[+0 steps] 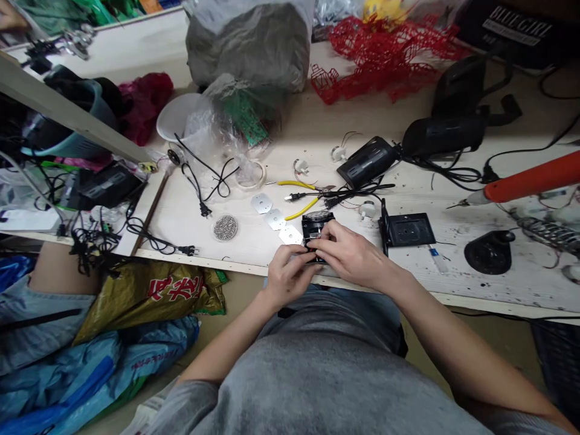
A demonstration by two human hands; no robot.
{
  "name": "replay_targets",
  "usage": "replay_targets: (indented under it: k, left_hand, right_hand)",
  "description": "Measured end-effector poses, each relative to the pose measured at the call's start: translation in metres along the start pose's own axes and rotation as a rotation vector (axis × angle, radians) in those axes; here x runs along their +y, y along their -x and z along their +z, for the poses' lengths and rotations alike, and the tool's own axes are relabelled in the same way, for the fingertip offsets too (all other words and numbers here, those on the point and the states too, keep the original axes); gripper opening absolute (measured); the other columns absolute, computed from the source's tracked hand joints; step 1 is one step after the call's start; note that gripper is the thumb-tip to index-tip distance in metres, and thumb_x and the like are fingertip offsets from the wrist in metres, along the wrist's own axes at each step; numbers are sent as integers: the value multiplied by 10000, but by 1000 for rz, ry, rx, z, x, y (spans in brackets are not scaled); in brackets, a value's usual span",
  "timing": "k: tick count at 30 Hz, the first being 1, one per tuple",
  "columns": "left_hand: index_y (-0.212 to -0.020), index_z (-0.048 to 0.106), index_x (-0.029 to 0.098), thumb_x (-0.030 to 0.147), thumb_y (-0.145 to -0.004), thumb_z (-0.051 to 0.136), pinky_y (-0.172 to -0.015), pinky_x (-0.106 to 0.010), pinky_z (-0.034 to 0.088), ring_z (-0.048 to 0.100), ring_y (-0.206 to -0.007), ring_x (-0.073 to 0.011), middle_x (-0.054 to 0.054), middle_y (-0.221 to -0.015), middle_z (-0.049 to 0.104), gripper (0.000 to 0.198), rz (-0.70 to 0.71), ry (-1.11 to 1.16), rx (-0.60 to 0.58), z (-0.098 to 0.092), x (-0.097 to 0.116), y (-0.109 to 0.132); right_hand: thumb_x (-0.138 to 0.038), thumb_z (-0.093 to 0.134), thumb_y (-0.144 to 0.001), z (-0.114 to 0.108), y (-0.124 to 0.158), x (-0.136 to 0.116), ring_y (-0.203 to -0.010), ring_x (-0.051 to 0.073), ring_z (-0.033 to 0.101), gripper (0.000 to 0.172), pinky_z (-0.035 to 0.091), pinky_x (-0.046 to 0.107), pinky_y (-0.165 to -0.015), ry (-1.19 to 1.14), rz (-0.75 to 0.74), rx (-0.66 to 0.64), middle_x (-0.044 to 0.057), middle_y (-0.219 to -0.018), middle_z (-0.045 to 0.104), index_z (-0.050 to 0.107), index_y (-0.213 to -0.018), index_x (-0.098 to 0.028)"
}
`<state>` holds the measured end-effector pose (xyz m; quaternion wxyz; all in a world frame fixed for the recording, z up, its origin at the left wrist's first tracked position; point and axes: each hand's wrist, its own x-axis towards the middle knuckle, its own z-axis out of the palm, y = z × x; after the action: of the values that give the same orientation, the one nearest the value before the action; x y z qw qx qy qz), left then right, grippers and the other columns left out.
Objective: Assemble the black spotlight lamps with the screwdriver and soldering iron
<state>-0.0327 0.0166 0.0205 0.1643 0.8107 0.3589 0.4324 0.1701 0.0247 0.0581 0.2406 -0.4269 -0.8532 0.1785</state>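
A small black plastic housing sits near the bench's front edge, partly covered by my fingers. My left hand is closed at its near left side, steadying it with curled fingers. Over the housing's near right part, my right hand has its fingers pinched together; whatever is between them is too small to make out. Left of the housing lie thin metal plates. Beyond them is a pair of pliers with yellow handles. A small white motor with wires lies to the right.
A dish of small metal pieces stands left, near a power cord. Rightward are a black tray-like part, a black teardrop-shaped cover and an orange-handled soldering iron. Plastic bags and red netting lie behind.
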Motion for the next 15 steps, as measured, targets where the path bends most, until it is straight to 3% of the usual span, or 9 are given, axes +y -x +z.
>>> replay_targets:
  k: [4,11,15]
  left_hand:
    - [-925,681,188,161,-911,684,-737,-262,576,681,-838,-145,-37,-870,700,30,-94,95,-25,-1,0,-13]
    - [-850,627,180,92,-830,667,-576,-176,503,570,-625,-69,12,-815,615,99,-283,190,20,8,-2,-18]
    - [-767,626,181,63,-774,670,-543,-160,491,560,-637,-69,17,-818,552,126,-345,226,30,13,-4,-18]
  right_hand:
    - [-186,493,-995,3,2,5,-810,162,566,241,517,283,-693,-69,-28,83,84,-939,542,729,-1010,-144]
    - [-121,482,-949,10,-3,4,-766,162,514,261,467,270,-630,51,-56,121,62,-845,506,693,-799,-158]
    - [-133,492,-943,9,-3,3,-789,179,504,252,482,293,-660,88,-126,123,80,-854,518,686,-784,-149]
